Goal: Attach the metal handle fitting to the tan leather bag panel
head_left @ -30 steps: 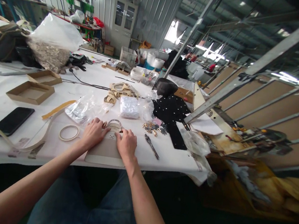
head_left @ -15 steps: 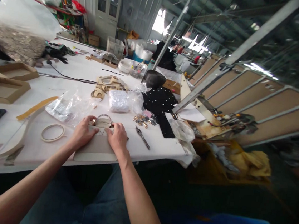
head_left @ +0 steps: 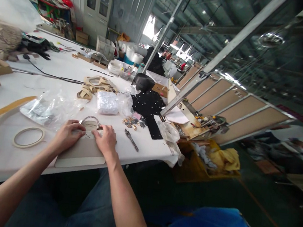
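Note:
A flat beige handbag [head_left: 81,152] lies at the table's front edge, its small curved handle [head_left: 91,117] pointing away from me. My left hand [head_left: 68,135] grips the bag's top edge near the handle's left end, thumb on the near face and fingers curled over. At the handle's right end, my right hand [head_left: 106,140] holds the same edge in a like way. Small dark dots or holes show on the bag between my thumbs. My fingertips are partly hidden. To the right lies a dark metal pen-like tool [head_left: 131,139], and beyond it small gold and dark metal fittings [head_left: 134,121].
A tape roll [head_left: 28,137] and clear plastic bags [head_left: 49,109] lie left of my hands. Behind the handbag are a white wrapped packet [head_left: 107,103] and beige strap pieces [head_left: 97,85]. A slanting metal post [head_left: 187,90] and black studded material [head_left: 148,104] stand to the right.
The camera view has turned to the right, so the table's things appear further left. Both hands stay on the handbag's top edge, with little visible change in grip.

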Demonstrator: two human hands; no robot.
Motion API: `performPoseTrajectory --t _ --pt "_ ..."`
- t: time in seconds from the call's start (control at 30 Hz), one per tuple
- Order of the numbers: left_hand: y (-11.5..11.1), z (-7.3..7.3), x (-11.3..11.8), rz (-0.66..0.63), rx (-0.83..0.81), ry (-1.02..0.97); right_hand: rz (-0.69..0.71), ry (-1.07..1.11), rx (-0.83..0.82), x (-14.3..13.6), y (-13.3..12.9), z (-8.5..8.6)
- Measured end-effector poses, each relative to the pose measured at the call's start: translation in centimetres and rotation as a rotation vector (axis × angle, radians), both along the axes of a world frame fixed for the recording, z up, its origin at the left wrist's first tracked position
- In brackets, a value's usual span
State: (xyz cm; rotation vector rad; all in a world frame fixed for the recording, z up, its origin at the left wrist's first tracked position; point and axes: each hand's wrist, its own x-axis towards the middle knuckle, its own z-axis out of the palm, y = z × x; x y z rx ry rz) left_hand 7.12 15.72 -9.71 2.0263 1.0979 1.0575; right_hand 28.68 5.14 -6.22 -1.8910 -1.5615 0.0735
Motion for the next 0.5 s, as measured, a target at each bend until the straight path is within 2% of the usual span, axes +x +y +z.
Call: performPoseTrajectory --t 0.27,0.5 --pt "0.12 0.48 0.02 -0.013 -0.011 0.004 -0.001 0.004 0.005 -0.04 -0.09 0.03" --pt "-0.36 0.98 0.17 -0.003 -0.048 0.007 0.003 0.057 0.077 0.03 -0.12 -0.45"
